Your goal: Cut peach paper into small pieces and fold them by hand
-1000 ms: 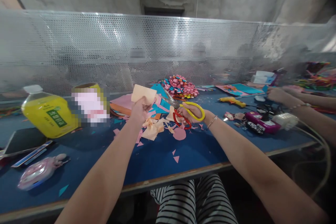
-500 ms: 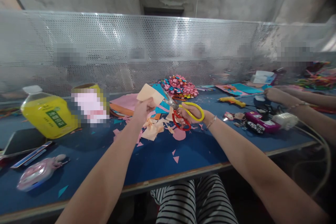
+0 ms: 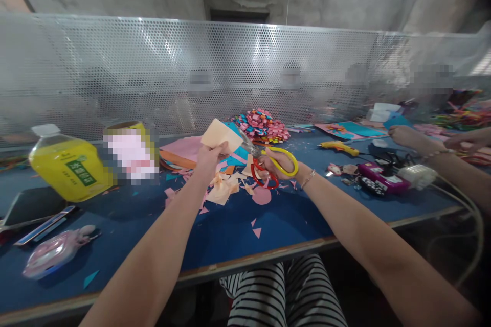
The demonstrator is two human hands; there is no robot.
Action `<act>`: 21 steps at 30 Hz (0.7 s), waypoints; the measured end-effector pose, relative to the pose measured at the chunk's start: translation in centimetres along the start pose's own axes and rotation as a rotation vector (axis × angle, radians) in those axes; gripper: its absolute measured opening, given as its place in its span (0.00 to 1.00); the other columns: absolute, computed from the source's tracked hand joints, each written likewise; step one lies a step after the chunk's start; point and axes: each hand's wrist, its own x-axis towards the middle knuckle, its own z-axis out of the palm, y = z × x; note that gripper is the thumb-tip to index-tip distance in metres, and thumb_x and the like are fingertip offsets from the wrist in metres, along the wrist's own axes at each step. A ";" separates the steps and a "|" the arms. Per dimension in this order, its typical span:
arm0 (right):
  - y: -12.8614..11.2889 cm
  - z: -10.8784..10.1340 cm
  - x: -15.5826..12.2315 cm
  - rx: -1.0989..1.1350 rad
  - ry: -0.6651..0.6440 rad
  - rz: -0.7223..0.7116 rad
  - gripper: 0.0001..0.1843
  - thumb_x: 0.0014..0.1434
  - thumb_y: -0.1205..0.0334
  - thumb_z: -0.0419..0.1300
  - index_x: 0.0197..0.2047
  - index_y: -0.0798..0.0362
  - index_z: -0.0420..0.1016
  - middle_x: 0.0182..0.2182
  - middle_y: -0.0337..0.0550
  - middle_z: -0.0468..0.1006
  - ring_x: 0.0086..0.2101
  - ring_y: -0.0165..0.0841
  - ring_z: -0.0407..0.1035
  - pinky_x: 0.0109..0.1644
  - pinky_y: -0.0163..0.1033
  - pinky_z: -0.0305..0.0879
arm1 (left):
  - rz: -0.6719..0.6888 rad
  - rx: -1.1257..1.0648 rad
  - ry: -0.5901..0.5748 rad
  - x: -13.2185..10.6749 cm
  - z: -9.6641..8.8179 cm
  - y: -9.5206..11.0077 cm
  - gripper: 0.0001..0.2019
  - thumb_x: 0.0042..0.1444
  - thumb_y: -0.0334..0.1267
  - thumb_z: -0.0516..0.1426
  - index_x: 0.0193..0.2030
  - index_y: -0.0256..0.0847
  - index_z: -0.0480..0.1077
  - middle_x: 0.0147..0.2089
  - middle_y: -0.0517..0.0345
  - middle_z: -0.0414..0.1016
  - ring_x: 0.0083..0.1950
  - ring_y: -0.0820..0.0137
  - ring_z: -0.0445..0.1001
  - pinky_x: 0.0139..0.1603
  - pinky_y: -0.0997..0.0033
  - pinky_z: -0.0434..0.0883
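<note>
Pinched in my left hand (image 3: 212, 156) is a cream sheet of paper (image 3: 218, 134), held up above the table. My right hand (image 3: 274, 166) has its fingers through the handles of a pair of scissors (image 3: 288, 156), one handle yellow and one red. The scissor blades point left and meet the paper's right edge; how far they reach into it is hard to see. Beneath both hands lie cream paper scraps (image 3: 222, 191), a pink paper disc (image 3: 262, 195) and small pink offcuts (image 3: 257, 233). Behind them is a heap of small colourful paper pieces (image 3: 261, 125).
To the left stand a yellow bottle (image 3: 72, 168), a cardboard tube (image 3: 148, 145) and a pink clear case (image 3: 51, 253). On the right are a yellow glue gun (image 3: 339, 148), a purple object (image 3: 383, 178) and a co-worker's hands (image 3: 406, 139). A perforated metal screen (image 3: 238, 71) runs behind.
The cream paper and my left hand have shifted slightly to the right. A co-worker's hand at the right lifts a blue sheet, and a second hand shows there.
</note>
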 end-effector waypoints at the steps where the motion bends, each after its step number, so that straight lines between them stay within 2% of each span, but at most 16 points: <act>1: -0.1 0.1 0.0 0.005 0.009 0.005 0.24 0.57 0.39 0.40 0.28 0.52 0.58 0.18 0.38 0.62 0.21 0.29 0.59 0.28 0.37 0.63 | 0.007 -0.015 -0.006 0.0 0.0 -0.1 0.20 0.35 0.36 0.64 0.39 0.35 0.69 0.35 0.53 0.75 0.32 0.70 0.72 0.34 0.69 0.71; 12: -0.4 0.1 -0.2 0.095 -0.115 0.008 0.25 0.56 0.37 0.38 0.29 0.52 0.53 0.18 0.37 0.62 0.19 0.27 0.57 0.27 0.36 0.58 | -0.059 -0.159 -0.089 0.5 -0.2 -0.3 0.15 0.33 0.35 0.66 0.30 0.34 0.69 0.28 0.57 0.74 0.28 0.74 0.71 0.29 0.75 0.70; 17: -0.6 0.0 -0.4 0.074 -0.151 0.003 0.25 0.56 0.37 0.39 0.30 0.53 0.54 0.18 0.37 0.63 0.20 0.27 0.58 0.27 0.35 0.58 | -0.060 -0.151 -0.102 0.3 -0.1 0.0 0.17 0.33 0.35 0.65 0.34 0.35 0.70 0.27 0.58 0.74 0.27 0.74 0.71 0.29 0.75 0.70; 21: -0.7 0.1 -0.4 0.043 -0.129 -0.017 0.25 0.57 0.38 0.36 0.30 0.53 0.54 0.18 0.37 0.62 0.20 0.27 0.58 0.27 0.35 0.57 | -0.047 -0.141 -0.088 0.5 -0.3 -0.2 0.17 0.34 0.35 0.65 0.35 0.35 0.70 0.28 0.58 0.75 0.28 0.74 0.72 0.29 0.76 0.71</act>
